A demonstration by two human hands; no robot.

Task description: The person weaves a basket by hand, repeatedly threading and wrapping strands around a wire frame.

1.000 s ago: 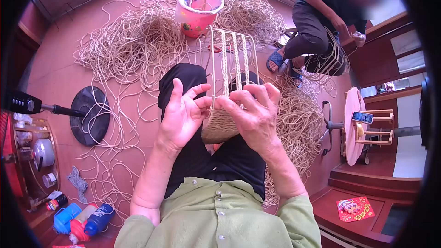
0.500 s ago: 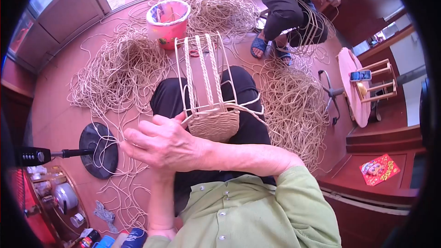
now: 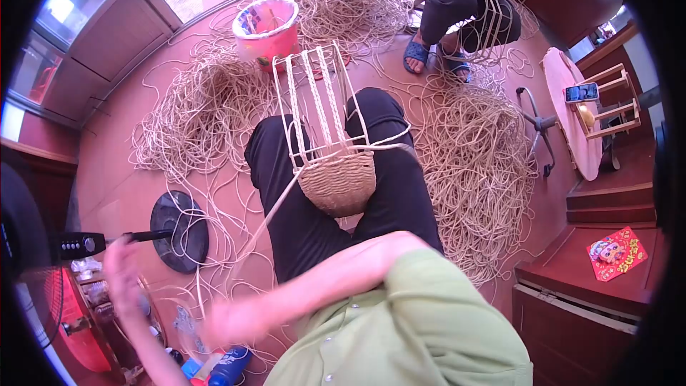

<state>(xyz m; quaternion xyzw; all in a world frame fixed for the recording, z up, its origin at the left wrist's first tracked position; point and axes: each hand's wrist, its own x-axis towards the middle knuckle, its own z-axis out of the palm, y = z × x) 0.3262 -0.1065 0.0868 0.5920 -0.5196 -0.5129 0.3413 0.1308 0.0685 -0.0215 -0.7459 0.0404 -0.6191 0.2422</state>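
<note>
A partly woven basket (image 3: 337,182) rests between my knees, its woven part toward me and its open frame of twisted uprights pointing away. From its left rim a pale cord (image 3: 275,207) runs straight down toward my right hand (image 3: 225,323), which reaches across my body and is smeared by motion. The cord appears gripped there, though the fingers are unclear. My left hand (image 3: 121,271) is raised at the far left, near the fan's pole, also blurred; whether it holds anything cannot be made out. Neither hand touches the basket.
Heaps of loose cord (image 3: 475,179) lie on both sides. A pink bucket (image 3: 268,46) stands beyond the basket. Another person's sandalled foot (image 3: 416,53) is at the upper right. A black fan base (image 3: 179,232), a blue bottle (image 3: 230,366) and a stool with a phone (image 3: 581,93) surround me.
Both hands have left the basket's left rim and moved down and left, apart from each other. The cord now stretches straight from the rim. The whole view has shifted slightly.
</note>
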